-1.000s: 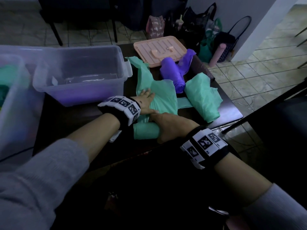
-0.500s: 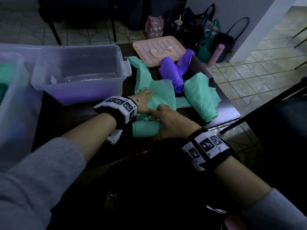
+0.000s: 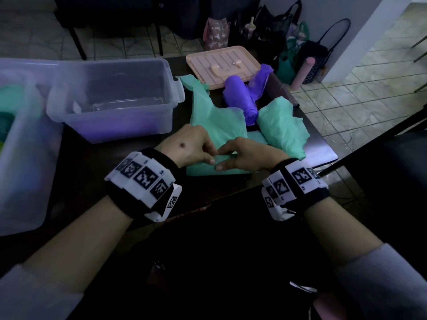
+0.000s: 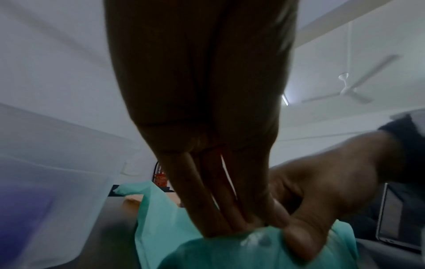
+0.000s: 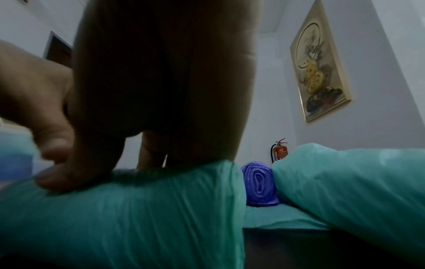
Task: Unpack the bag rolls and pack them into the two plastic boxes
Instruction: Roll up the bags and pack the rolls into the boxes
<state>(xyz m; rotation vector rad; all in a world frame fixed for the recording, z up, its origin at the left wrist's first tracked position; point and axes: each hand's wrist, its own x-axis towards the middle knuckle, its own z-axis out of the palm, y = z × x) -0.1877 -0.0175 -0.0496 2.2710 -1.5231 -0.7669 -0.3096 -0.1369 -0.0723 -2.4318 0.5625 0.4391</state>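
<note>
A half-rolled green bag roll lies near the front edge of the dark table, and its loose sheet stretches away from me. Both hands sit side by side on the roll. My left hand curls its fingers over the top, with the thumb on the near side. My right hand grips it the same way; in the right wrist view its thumb presses on the roll. Behind lie a purple roll and a crumpled green bag.
A clear plastic box stands open at the back left, a purple tint at its bottom. A second clear box with green inside fills the far left. A pink lid lies at the back. Bags stand on the floor beyond the table.
My left hand has come off the flat green sheet and back onto the roll beside my right hand. Both hands now hold the roll, which lies wider across the table.
</note>
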